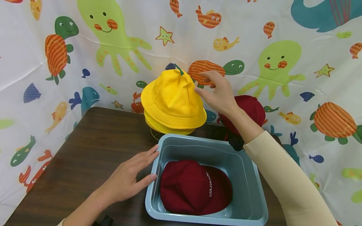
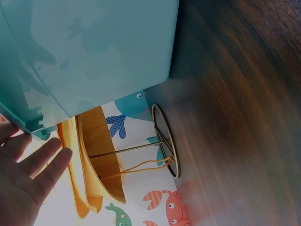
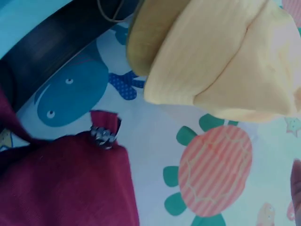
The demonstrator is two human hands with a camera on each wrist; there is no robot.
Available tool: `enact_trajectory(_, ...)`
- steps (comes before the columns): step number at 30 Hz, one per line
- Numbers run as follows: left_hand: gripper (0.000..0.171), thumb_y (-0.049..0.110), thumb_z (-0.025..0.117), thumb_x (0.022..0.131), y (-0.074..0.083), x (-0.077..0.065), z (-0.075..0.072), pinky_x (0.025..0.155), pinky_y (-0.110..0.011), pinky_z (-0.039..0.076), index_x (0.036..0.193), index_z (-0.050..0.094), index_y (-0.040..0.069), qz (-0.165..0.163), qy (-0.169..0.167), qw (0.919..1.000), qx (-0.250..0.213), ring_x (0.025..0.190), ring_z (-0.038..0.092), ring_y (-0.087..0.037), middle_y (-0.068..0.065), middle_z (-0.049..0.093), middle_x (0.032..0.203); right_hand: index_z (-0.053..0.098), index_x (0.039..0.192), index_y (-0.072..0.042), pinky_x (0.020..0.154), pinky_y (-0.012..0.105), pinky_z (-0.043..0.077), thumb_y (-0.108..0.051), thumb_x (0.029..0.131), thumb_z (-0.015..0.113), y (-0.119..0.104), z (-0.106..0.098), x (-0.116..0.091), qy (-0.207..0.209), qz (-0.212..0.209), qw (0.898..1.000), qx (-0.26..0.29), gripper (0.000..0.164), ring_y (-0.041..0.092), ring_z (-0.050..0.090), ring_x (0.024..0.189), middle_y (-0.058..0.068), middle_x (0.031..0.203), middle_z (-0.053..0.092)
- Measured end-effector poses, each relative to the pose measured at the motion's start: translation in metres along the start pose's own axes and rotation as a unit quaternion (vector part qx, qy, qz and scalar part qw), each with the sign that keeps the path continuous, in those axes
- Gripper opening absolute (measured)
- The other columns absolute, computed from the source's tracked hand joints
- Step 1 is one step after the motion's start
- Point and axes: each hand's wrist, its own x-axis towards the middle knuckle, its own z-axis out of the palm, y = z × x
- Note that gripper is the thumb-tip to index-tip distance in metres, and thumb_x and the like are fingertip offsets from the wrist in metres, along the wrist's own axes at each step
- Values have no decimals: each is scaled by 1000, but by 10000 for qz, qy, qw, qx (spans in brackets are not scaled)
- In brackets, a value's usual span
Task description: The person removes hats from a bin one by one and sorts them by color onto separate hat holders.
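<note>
Yellow bucket hats (image 1: 173, 97) sit stacked on a wire stand (image 2: 164, 141) behind the basin, the top one with a green stem-like tip. My right hand (image 1: 217, 91) is raised at the right side of the top hat's crown, thumb and fingers spread apart and holding nothing; I cannot tell whether the thumb touches the cloth. With straight fingers, my left hand (image 1: 130, 175) rests against the left rim of a blue-grey plastic basin (image 1: 250, 188). Inside the basin lies a maroon baseball cap (image 1: 186, 188), its white-lettered brim pointing right.
Another maroon cap (image 1: 250, 110) stands behind the basin's right back corner, partly hidden by my right forearm. The dark wooden table (image 1: 93, 147) ends at a white curtain (image 1: 127, 18) printed with sea animals. A small black object (image 1: 104, 220) shows beside my left wrist.
</note>
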Motion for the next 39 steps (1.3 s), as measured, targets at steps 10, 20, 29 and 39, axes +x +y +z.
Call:
enact_trajectory(10, 71, 30, 73, 98, -1, 0, 1, 108, -55, 48, 161, 43, 17, 32, 0, 10000, 18, 145, 48, -23, 3, 36, 168, 66, 135, -1, 92, 47, 55, -18, 89, 84, 1, -11, -23, -357, -721, 9966, -203, 53, 28, 61, 111, 13, 132, 68)
enact_trajectory(20, 71, 29, 73, 98, 0, 0, 1, 108, -56, 48, 162, 42, 18, 29, 18, 10000, 24, 145, 48, -22, 3, 36, 168, 63, 140, 1, 111, 50, 46, -22, 86, 86, -6, -14, -46, -846, -997, 9907, -383, 63, 30, 53, 135, 13, 145, 61)
enact_trajectory(29, 72, 28, 73, 98, 1, 0, 2, 107, -55, 49, 162, 42, 17, 11, 32, 10000, 5, 145, 48, -23, 3, 37, 168, 62, 141, -1, 110, 51, 47, -25, 82, 89, -10, -9, -69, -1145, -1307, 9848, -88, 70, 28, 50, 136, 14, 149, 57)
enact_trajectory(39, 73, 28, 73, 98, 0, 0, 2, 108, -56, 48, 163, 41, 18, -14, 32, 10000, 28, 146, 48, -23, 3, 36, 168, 60, 146, -5, 112, 53, 44, -35, 80, 87, -10, 1, -90, -1524, -1776, 9722, -96, 77, 30, 50, 139, 16, 151, 56)
